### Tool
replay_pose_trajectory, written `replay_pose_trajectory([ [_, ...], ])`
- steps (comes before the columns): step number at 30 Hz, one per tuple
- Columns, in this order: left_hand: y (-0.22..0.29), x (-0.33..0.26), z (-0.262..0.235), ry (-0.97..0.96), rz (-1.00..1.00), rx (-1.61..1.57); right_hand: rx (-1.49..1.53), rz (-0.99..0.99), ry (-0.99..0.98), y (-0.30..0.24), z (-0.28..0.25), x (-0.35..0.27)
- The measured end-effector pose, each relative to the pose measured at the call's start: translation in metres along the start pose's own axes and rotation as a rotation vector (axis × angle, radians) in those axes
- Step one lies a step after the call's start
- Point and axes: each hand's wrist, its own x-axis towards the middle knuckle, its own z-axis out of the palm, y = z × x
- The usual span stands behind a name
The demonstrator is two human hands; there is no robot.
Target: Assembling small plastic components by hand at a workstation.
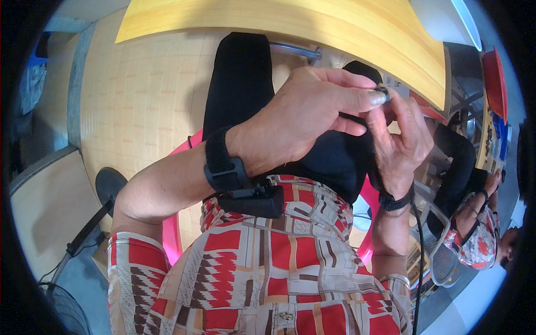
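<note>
My left hand [312,109] and my right hand [403,134] meet above my lap, close to the table's near edge. Pinched between their fingertips is a small dark piece [383,91], mostly covered by the fingers, so its kind does not show. The left thumb and forefinger press on it from the left. On the other side, the right thumb and forefinger close around it. Each wrist wears a black strap, and a black boxy device [254,201] is fixed at the left one.
A yellow wood-grain table [279,15] spans the far side, with a white basin [446,22] at its right end. Further right are a red tray [494,84] and a seated co-worker [474,223]. A black cable [419,251] hangs beside my right forearm. At left stand a pale chair [53,212] and a fan [67,307].
</note>
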Motion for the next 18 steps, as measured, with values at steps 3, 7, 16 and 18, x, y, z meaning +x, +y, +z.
replay_pose_trajectory([
  [3, 0.0, -0.0015, -0.0014, -0.003, 0.011, 0.029, 0.004, -0.03, 0.017, 0.0011, 0.0014, 0.0011],
  [7, -0.0007, -0.001, -0.0011, -0.029, 0.003, -0.008, 0.009, -0.005, 0.015, 0.0024, -0.0003, 0.0006],
  [16, -0.004, -0.0001, 0.0002, 0.015, 0.069, 0.13, 0.082, 0.017, -0.033, 0.0012, -0.0043, 0.0002],
  [18, -0.0046, -0.0001, 0.0015, 0.015, 0.074, 0.128, 0.092, 0.013, -0.023, 0.0013, -0.0052, -0.0002],
])
